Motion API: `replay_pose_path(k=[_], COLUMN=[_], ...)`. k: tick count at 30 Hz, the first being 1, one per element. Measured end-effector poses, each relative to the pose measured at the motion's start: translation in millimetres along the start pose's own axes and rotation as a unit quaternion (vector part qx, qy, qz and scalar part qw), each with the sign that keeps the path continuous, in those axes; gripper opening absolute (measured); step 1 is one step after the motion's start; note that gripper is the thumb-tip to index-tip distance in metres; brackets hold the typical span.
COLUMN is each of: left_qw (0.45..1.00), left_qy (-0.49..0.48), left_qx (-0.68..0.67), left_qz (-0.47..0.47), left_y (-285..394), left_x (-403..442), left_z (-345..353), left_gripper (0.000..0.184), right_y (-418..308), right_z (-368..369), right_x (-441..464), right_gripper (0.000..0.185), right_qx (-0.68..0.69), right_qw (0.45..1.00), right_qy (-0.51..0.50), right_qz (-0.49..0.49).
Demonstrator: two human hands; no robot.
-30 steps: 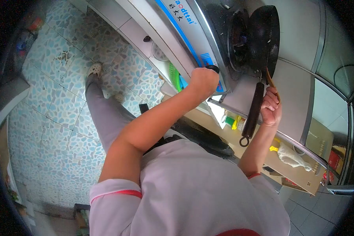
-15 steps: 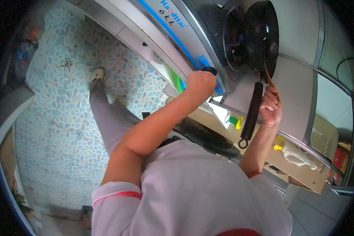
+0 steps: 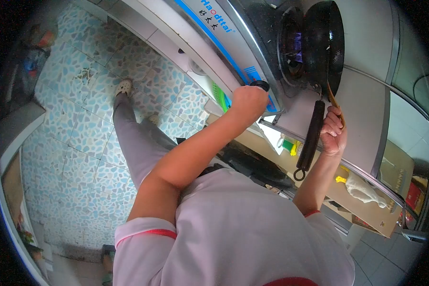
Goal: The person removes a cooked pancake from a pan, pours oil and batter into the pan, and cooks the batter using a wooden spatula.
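Note:
My left hand point(image 3: 249, 103) is closed around a black knob point(image 3: 260, 85) on the front panel of the stove point(image 3: 234, 45). Violet-blue flame point(image 3: 298, 45) shows at the burner point(image 3: 288, 64). A black wok point(image 3: 337, 47) stands tilted up on its side at the right of the burner, its dark handle point(image 3: 311, 136) pointing toward my body. My right hand point(image 3: 333, 132), beside that handle, grips a thin brown spatula point(image 3: 334, 101) whose far end reaches to the wok; its tip is hard to make out.
A metal-edged counter point(image 3: 362, 105) lies right of the stove. Below it are a cardboard box point(image 3: 379, 222), a white bag with a yellow top point(image 3: 362, 189) and a green-and-yellow container point(image 3: 289, 146). A green basket point(image 3: 219, 97) sits under the stove.
Violet-blue flame now shows clearly at the burner, which looked dark a second ago. The view has shifted slightly. Both hands keep their holds on the knob and the spatula.

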State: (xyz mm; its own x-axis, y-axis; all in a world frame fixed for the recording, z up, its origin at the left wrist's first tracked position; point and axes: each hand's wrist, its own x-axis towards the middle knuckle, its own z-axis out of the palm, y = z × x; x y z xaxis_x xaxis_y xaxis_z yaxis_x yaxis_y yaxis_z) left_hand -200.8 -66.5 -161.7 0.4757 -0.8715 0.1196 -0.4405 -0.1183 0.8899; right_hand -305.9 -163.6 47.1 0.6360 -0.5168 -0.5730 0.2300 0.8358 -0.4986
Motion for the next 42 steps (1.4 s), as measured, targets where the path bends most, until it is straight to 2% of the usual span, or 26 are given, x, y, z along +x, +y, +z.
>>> replay_pose_path(k=[8,29,35,38,40,42], left_qw=[0.999,0.995,0.99,0.993,0.991,0.985], left_qy=[0.029,-0.083,-0.109,-0.095,-0.119,-0.149], left_qx=[0.02,0.033,0.067,0.055,0.055,0.076], left_qz=[0.016,0.04,0.054,0.049,0.035,0.045], left_y=[-1,-3,-3,-1,5,14], left_x=[0,8,11,11,11,12], left_z=[0,-1,1,-4,-19,-37], left_gripper=[0.032,0.017,0.02,0.025,0.03,0.029], right_y=[0,-1,-4,-2,-1,2], right_z=[-5,-4,-10,-8,-9,-4], right_x=[-1,0,0,-1,-1,-3], right_gripper=[0.021,0.023,0.02,0.016,0.016,0.017], right_qx=[0.007,0.018,0.021,0.0,-0.022,-0.072], right_qw=[1.0,0.999,1.0,1.0,0.999,0.994], right_qy=[0.0,0.032,0.001,-0.009,-0.012,0.041], right_qz=[-0.016,-0.033,-0.013,-0.014,-0.026,-0.072])
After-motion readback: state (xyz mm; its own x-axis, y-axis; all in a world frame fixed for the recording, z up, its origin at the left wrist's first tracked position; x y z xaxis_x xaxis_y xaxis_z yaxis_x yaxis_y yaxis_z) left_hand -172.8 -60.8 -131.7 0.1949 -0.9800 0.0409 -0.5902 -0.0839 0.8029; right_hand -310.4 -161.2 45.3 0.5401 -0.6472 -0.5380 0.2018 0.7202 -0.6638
